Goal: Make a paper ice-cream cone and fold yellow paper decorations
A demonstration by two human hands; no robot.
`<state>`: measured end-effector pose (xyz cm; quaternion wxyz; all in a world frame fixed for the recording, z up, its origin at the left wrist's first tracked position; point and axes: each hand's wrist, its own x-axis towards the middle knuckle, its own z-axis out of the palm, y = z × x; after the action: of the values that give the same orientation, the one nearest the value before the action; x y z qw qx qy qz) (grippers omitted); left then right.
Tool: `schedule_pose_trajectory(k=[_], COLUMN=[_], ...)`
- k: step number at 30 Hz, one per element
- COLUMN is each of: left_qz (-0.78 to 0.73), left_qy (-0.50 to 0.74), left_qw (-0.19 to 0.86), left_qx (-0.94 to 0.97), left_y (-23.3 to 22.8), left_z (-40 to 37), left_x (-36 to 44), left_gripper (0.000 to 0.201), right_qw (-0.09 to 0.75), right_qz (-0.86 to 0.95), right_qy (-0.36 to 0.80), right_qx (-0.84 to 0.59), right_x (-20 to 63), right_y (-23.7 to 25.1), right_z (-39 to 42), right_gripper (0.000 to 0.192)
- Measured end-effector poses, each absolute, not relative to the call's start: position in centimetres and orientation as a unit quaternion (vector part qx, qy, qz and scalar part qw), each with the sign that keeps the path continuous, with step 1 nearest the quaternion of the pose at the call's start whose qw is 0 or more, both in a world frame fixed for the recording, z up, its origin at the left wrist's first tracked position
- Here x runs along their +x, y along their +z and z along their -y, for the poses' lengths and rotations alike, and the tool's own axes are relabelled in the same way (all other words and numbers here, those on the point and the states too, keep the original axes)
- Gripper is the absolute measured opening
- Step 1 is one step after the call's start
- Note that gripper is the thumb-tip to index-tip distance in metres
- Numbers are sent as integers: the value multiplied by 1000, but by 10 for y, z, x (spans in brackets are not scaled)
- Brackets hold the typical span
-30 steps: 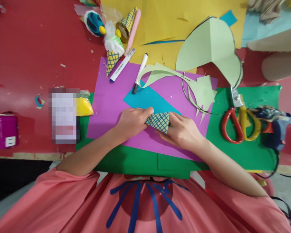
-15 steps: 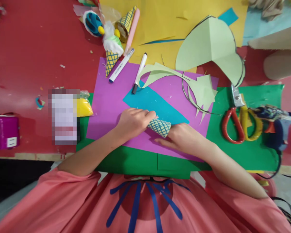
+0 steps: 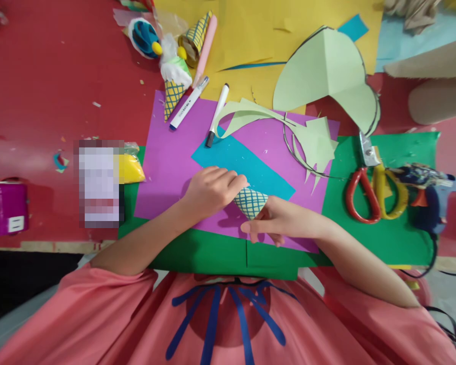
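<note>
My left hand (image 3: 209,191) and right hand (image 3: 279,223) both pinch the blue cross-hatched paper cone (image 3: 251,202) above the purple paper sheet (image 3: 167,167). Rolling step in progress; next, the seam needs fixing.

The person wears a loose salmon-pink top (image 3: 137,324) with short, wide sleeves that end above the elbows, leaving both forearms bare. Dark blue stripes (image 3: 216,324) fan downward across the chest from the neckline, over a darker reddish round patch. No rings, watch or bracelets show on the left hand (image 3: 209,190) or right hand (image 3: 277,223).
</note>
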<state>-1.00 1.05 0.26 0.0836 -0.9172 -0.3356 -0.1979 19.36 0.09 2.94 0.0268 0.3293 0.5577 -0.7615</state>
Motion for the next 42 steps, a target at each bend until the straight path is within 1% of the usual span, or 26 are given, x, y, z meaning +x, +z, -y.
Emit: schedule_pose_trajectory(k=[2, 5, 10, 12, 17, 19, 20, 21, 22, 25, 26, 28, 30, 31, 33, 35, 37, 39, 42], left_qz=[313, 286, 283, 284, 297, 294, 289, 284, 281, 280, 284, 299, 339, 371, 446, 500, 513, 503, 490], left_qy=[-193, -195, -204, -207, -208, -200, -195, -189, -184, -188, -196, -220, -248, -263, -289, -330, -339, -340, -346], left_qw=[77, 63, 77, 79, 85, 86, 87, 88, 89, 97, 99, 92, 43, 1, -107, -189, -243, -264, -269], left_qx=[-927, -936, -934, -933, -928, -931, -933, -936, -938, -936, -933, -924, -906, -891, -840, -778, -750, -749, -753], left_y=[2, 0, 0, 0, 3, 4, 4, 3, 3, 2, 2, 3, 2, 2, 0, -2, -5, -8, -12], left_z=[-12, -12, -9, -8, -9, -9, -9, -9, -8, -8, -8, -10, -13, -14, -18, -21, -23, -25, -25], left_x=[-10, -9, -7, -7, -6, -6, -6, -6, -6, -6, -7, -10, -15, -18, -21, -21, -19, -16, -16], left_gripper=[20, 16, 16, 15, 19, 17, 16, 15, 15, 16, 16, 18, 17, 15, 12, 18, 25, 30, 32], right_qw=[16, 23, 31, 20, -4, -9, -12, -14, -13, 15, 26, 28, -13, -48, -144, -253, -331, -365, -374], right_qz=[-572, -580, -633, -695, -826, -839, -834, -819, -790, -634, -582, -509, -463, -444, -420, -421, -430, -442, -457], right_qy=[-742, -732, -692, -630, -411, -372, -381, -413, -469, -690, -745, -811, -842, -850, -845, -800, -739, -695, -681], right_qx=[349, 357, 345, 345, 386, 396, 398, 398, 394, 349, 324, 288, 276, 279, 299, 344, 399, 433, 433], right_x=[191, 189, 190, 188, 178, 176, 176, 177, 178, 183, 185, 190, 196, 200, 208, 216, 220, 220, 217], right_y=[30, 31, 31, 29, 23, 22, 23, 24, 25, 30, 31, 33, 35, 35, 34, 31, 25, 19, 12], right_z=[0, 0, 1, 4, 16, 19, 19, 18, 16, 10, 8, 4, 0, -3, -9, -16, -22, -27, -28], right_gripper=[47, 48, 53, 53, 48, 44, 42, 40, 40, 45, 47, 45, 35, 33, 32, 26, 26, 26, 27])
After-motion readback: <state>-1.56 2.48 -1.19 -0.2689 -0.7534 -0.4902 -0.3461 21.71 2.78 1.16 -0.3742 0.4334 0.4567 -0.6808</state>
